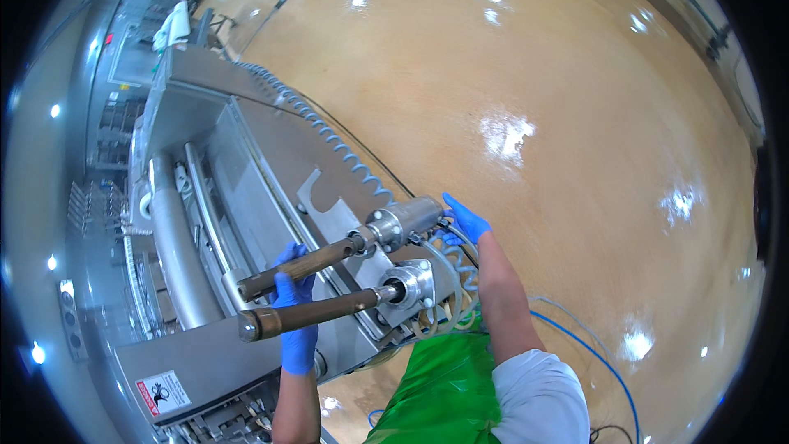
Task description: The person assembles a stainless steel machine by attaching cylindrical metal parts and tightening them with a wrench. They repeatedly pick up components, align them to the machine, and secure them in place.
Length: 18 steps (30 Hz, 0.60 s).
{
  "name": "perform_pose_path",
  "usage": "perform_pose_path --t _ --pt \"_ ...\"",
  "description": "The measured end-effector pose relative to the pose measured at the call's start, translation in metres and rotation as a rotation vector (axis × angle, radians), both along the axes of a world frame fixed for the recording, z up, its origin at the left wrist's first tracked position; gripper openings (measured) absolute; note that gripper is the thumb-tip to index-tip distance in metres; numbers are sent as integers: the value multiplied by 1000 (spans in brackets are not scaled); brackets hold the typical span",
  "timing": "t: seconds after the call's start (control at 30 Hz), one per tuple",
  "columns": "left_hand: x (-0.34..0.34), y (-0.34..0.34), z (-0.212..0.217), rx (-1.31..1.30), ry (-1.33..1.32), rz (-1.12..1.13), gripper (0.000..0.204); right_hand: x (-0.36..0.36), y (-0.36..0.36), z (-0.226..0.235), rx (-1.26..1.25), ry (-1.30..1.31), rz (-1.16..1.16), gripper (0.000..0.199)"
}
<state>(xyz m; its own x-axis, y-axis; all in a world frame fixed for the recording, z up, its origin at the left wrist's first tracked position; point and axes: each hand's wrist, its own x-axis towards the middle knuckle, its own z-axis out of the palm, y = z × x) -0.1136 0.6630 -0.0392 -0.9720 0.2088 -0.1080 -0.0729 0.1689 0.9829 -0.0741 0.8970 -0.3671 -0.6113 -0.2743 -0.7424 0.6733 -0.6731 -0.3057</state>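
Note:
My left hand [299, 344], in a blue glove, is closed under the brown-stained rod [308, 267] of the upper pneumatic cylinder. The thumb shows on its near side and the fingers beyond it. At the rear end of that cylinder's silver body [404, 222], my right hand [465, 220], also gloved in blue, curls its fingers beside the hoses; they are partly hidden. A second cylinder [408, 283] lies nearer me, its brown rod [320, 314] passing in front of my left hand. Both rods point left over the metal machine.
The steel machine's open trough [255, 185] contains a long roller [177, 238]. A notched metal bracket [329, 210] rises beside the upper cylinder. Grey coiled hose [329, 133] runs along the machine's side. Blue hose [604, 362] lies on the shiny tan floor [575, 222].

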Motion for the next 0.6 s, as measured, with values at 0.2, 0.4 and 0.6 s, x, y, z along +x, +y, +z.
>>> perform_pose_path --t 0.2,0.4,0.6 --pt "-9 -10 8 -44 32 -31 58 -16 5 39 303 79 214 62" --pt "-32 3 23 -77 107 -263 62 18 34 67 512 14 20 64" --pt "-44 27 74 6 140 -572 67 69 64 130 551 87 -355 60"
